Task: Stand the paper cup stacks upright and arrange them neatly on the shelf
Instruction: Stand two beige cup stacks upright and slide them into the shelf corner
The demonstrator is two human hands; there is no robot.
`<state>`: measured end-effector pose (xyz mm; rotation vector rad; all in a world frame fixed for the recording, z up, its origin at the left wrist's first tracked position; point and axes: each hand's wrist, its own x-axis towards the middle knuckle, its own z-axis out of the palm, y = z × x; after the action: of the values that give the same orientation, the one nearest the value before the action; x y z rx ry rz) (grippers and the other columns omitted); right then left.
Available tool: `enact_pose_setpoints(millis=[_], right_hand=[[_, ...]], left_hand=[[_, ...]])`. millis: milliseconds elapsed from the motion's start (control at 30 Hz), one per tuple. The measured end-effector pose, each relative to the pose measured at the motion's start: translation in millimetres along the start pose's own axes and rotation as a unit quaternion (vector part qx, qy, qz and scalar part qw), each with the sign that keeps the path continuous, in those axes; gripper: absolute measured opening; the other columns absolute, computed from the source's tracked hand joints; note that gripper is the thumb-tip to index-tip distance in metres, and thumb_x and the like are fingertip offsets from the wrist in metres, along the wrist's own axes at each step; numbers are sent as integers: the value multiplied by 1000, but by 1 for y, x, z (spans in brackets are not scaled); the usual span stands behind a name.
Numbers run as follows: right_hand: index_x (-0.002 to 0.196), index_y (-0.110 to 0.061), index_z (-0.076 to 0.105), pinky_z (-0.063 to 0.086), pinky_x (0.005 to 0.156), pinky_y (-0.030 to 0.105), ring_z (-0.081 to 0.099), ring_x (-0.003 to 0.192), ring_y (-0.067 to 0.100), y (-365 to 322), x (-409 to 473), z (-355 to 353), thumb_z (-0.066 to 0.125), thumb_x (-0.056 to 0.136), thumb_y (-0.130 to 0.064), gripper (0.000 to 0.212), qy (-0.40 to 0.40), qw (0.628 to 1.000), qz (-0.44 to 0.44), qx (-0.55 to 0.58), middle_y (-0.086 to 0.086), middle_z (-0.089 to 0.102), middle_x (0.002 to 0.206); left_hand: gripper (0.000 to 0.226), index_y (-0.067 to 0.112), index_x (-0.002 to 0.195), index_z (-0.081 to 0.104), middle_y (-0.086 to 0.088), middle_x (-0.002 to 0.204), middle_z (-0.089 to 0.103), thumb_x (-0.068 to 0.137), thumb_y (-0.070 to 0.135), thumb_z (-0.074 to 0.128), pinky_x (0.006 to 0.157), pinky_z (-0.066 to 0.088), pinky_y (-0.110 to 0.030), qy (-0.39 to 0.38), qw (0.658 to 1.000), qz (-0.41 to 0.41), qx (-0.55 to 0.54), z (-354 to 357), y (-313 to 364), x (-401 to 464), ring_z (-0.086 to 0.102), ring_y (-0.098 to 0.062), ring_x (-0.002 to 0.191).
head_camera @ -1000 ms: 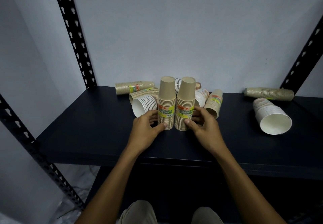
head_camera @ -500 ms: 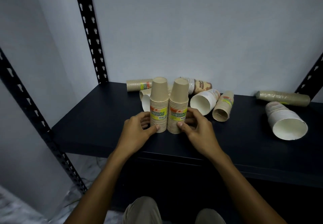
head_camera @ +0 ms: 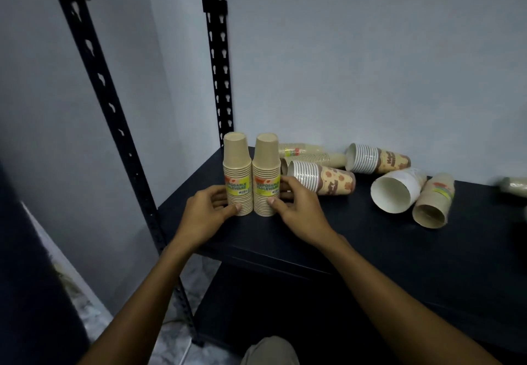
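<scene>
Kraft cup stacks (head_camera: 251, 175) upright (touching), left hand (head_camera: 206, 215), right hand (head_camera: 299, 210) gripping.

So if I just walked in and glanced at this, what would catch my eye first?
Probably the two upright stacks of brown paper cups standing side by side near the left front of the dark shelf, the left hand and the right hand each gripping one. Next, the mess to their right: several more stacks lying on their sides, including a white stack with its open mouth facing the viewer.
</scene>
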<state>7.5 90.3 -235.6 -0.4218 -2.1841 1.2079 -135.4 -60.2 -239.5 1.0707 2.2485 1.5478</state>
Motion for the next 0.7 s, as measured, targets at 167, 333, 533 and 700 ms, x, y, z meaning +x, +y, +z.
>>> enact_pose_setpoints(millis=[167,333,533,700], right_hand=[[133,-11,49,50,85,17,62,99,5,3,38,24,67,88,-14,48,5,1000,2,-10,1,65,118],[135,-14,47,50,90,24,60,105,9,9,69,36,65,90,-18,48,-2,1000,11,-16,0,63,122],[134,-17,49,50,97,30,60,110,10,13,98,55,65,89,-13,48,-23,999,20,16,1,63,124],[133,-17,51,48,93,21,60,106,3,20,109,64,65,89,-11,47,-19,999,25,44,-3,65,120]], left_hand=[[47,11,120,62,1,110,70,77,15,78,92,53,-31,28,999,-5,20,-12,-13,27,66,-8,98],[46,8,122,60,1,108,67,80,17,76,78,48,-14,68,997,-5,30,-13,-16,50,63,-7,93],[44,7,119,63,-4,108,70,78,14,77,81,51,-18,156,987,-14,26,-17,-31,59,66,-11,93],[44,8,119,62,-3,108,70,78,16,77,74,47,-6,167,985,-38,7,-16,-37,63,64,-8,92]])
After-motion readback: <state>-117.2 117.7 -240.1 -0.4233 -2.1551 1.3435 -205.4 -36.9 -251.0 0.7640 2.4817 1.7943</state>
